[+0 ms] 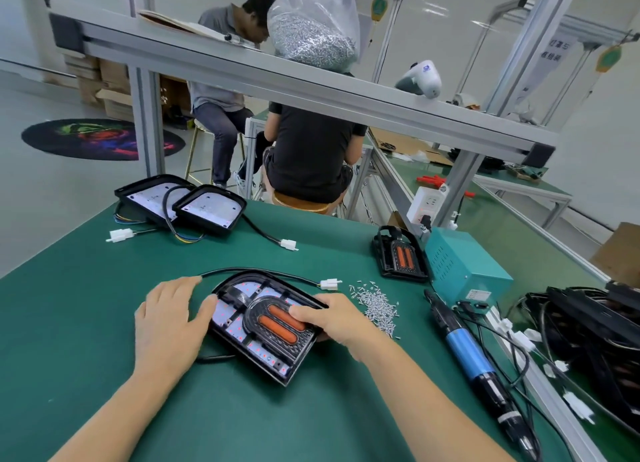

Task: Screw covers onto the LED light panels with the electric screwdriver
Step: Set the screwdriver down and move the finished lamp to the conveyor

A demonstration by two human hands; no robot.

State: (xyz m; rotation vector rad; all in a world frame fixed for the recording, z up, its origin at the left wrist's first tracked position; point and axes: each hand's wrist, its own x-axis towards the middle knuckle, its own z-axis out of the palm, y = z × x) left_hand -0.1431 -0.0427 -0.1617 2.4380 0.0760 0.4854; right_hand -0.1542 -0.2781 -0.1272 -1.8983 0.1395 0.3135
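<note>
Seating cover on LED panel: left hand flat, fingers straight, steadying; right hand gripping the cover's edge (screws just beyond its knuckles). Press flush, holes aligned, before reaching for electric screwdriver.

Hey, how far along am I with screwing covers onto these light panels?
Done: nothing clearly; no driven screws can be made out. In hand: left hand and right hand seat a cover on the near panel. Left: the electric screwdriver and loose screws lie untouched; two coverless panels and a spare cover wait.
</note>
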